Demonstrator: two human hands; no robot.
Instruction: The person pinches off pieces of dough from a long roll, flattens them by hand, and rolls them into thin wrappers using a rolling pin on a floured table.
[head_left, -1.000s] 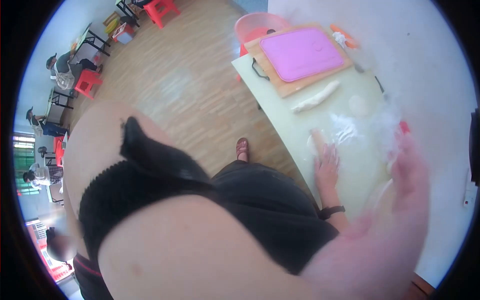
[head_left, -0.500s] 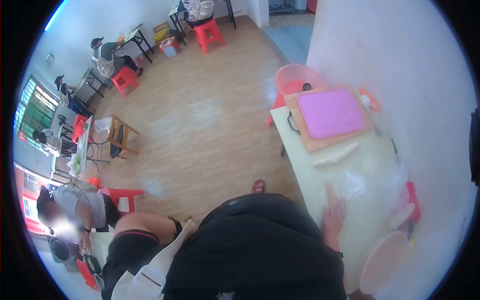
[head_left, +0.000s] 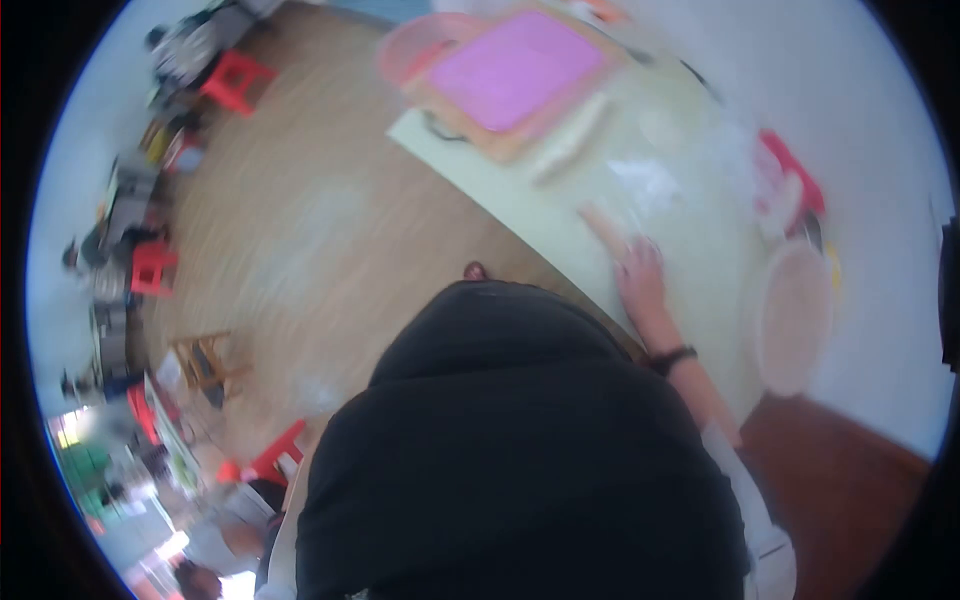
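Note:
My right hand, with a dark band at the wrist, is low over the pale green table near its front edge. Just beyond its fingertips lies a short tan, stick-like piece; blur hides whether the fingers grip it or only touch it. Farther up the table are a long whitish strip and a clear plastic wrap. A pink-purple lid or mat rests on a tan board. My left hand is out of view.
A pink basin stands past the table's far end. At the right are a round pale pink tray and a red item against the wall. People, red stools and a wooden chair are at the left.
The view has swung right and is blurred. My right hand shows farther up in the picture, and the tan piece beyond its fingers is now more distinct.

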